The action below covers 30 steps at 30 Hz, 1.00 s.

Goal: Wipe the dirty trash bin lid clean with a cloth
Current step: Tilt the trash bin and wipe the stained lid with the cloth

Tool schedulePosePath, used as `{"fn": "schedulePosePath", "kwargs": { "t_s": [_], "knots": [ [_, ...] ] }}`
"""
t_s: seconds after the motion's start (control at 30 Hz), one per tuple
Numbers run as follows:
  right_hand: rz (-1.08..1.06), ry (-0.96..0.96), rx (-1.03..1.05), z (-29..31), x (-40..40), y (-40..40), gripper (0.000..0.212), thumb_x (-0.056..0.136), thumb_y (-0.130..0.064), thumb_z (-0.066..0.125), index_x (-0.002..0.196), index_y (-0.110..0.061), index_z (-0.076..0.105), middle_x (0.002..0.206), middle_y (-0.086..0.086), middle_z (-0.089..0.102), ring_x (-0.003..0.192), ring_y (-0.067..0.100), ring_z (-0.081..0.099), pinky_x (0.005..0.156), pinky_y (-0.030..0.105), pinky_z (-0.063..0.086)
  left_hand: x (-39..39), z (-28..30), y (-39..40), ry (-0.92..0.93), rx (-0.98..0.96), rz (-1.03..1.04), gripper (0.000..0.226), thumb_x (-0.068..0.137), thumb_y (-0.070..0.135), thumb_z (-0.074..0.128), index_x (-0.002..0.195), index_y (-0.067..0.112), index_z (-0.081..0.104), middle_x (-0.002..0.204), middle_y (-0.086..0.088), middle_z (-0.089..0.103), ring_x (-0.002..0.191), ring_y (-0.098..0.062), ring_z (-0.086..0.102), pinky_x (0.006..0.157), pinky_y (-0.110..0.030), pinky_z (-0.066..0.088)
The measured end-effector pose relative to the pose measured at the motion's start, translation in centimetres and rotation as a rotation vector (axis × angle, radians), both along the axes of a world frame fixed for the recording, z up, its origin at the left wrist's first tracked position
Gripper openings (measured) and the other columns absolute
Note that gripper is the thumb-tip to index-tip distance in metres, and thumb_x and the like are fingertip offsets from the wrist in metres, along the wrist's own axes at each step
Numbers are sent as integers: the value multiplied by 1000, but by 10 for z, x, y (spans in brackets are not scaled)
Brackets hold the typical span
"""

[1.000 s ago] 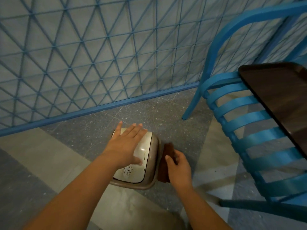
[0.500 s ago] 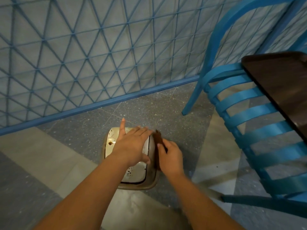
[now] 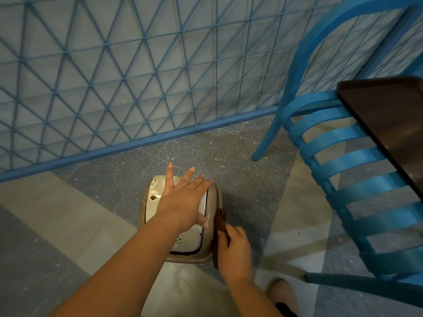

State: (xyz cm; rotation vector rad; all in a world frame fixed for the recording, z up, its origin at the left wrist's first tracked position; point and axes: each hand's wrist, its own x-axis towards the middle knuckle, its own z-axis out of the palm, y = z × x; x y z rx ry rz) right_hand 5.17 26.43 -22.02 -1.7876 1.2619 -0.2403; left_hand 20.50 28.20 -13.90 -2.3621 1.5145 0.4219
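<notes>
Lid of trash bin on the floor, brown stains visible. Left hand rests flat on it, fingers straight. Right hand grips brown cloth against the bin's right rim.

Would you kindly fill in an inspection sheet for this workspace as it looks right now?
Surface: speckled grey floor with paler tile bands.
Job's things: trash bin lid, white panel in a beige rim, brown spots near its far and near edges; brown cloth against the lid's right rim.
Clutter: nothing seen.
Grippers: left hand lies flat on the lid, fingers straight; right hand grips the cloth.
Cables: nothing seen.
Surroundings: blue lattice fence behind; blue slatted chair and dark tabletop to the right; a shoe at the bottom edge.
</notes>
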Motion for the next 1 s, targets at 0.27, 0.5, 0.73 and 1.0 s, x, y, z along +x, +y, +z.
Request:
{"fn": "schedulePosePath", "kwargs": {
  "t_s": [0.27,0.5,0.73,1.0],
  "knots": [
    [79,96,-95,-3,53,-63,23,95,-20,43,98,-11,64,98,8,56,77,18,50,68,28,37,0,-2,1,24,-7,41,98,78,66,55,152,32,1,162,8,2,147,-15,-15,104,-62,-27],
    [158,65,-117,-2,9,-28,20,96,-17,43,99,-16,63,92,-1,47,74,14,48,66,22,35,1,-2,3,24,-24,52,98,78,68,54,152,32,2,162,7,2,147,-16,-15,104,-62,-26],
    [-177,-100,555,3,-11,-33,30,92,-21,56,120,-14,62,110,5,65,96,20,61,86,30,48,-2,7,-2,-2,20,55,96,78,67,55,152,30,8,161,6,6,147,-18,-16,101,-62,-28],
    [-108,-167,525,4,-7,-34,10,85,-26,67,93,-19,69,81,0,70,74,14,65,59,20,47,-8,-2,7,18,1,82,115,70,74,58,153,26,-6,161,4,-10,146,-16,-20,103,-63,-27]
  ]
}}
